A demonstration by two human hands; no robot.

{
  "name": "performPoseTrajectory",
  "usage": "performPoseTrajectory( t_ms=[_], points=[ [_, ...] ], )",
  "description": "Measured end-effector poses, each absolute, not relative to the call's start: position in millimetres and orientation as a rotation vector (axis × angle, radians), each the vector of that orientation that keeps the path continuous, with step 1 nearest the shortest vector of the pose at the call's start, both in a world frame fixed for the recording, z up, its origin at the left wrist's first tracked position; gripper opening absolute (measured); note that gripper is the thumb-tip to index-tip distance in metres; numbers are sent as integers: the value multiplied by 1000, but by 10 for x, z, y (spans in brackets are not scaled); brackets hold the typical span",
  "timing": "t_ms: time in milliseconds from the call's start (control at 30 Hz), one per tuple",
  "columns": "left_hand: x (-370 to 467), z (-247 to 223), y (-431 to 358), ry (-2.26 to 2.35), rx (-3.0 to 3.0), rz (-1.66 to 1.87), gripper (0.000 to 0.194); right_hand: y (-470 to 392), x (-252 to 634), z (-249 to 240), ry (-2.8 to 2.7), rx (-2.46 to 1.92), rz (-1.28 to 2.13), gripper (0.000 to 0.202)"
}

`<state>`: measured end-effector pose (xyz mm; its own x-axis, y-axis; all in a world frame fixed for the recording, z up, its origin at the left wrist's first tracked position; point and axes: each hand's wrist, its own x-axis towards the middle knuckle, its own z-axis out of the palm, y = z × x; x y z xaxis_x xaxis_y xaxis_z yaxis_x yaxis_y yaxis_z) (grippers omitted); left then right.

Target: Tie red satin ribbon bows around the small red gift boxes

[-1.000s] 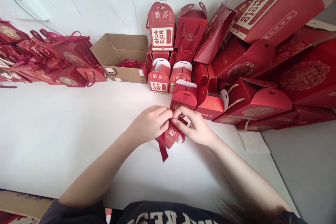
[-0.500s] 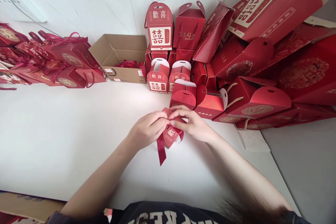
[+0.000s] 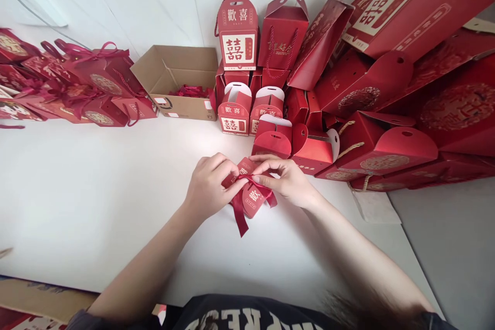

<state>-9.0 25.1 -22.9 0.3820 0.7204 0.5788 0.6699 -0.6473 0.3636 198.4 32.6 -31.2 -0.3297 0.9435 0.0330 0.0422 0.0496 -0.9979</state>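
Observation:
A small red gift box (image 3: 253,202) with pale Chinese characters stands on the white table between my hands. Dark red satin ribbon (image 3: 240,219) runs across its top, and one tail hangs down the near side. My left hand (image 3: 211,183) pinches the ribbon from the left with thumb and forefinger. From the right, my right hand (image 3: 286,180) pinches it too, its other fingers resting over the box's far end. A ribbon loop or end drapes on the right side of the box. The exact shape of the knot is partly hidden by my fingertips.
An open cardboard box (image 3: 189,105) with red ribbons inside stands against the wall. Stacked red gift boxes (image 3: 278,41) fill the back right, some right beyond my hands. Ribbon-tied red boxes (image 3: 104,75) are grouped at the back left. The white table (image 3: 96,191) spreads leftward.
My fingertips have moved apart, the left hand shifting left, and more of the ribbon and the box top shows between them. The view has shifted slightly.

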Motion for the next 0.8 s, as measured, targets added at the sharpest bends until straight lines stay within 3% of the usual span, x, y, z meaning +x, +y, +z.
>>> performPoseTrajectory(
  t_ms=[400,800],
  points=[
    [-187,-156,287,1244,2709,988,28,345,2002,-337,-1559,-1059,1418,11],
    [-191,-162,297,1165,2622,975,12,333,2008,-275,-1554,-1102,1479,15]
  ],
)
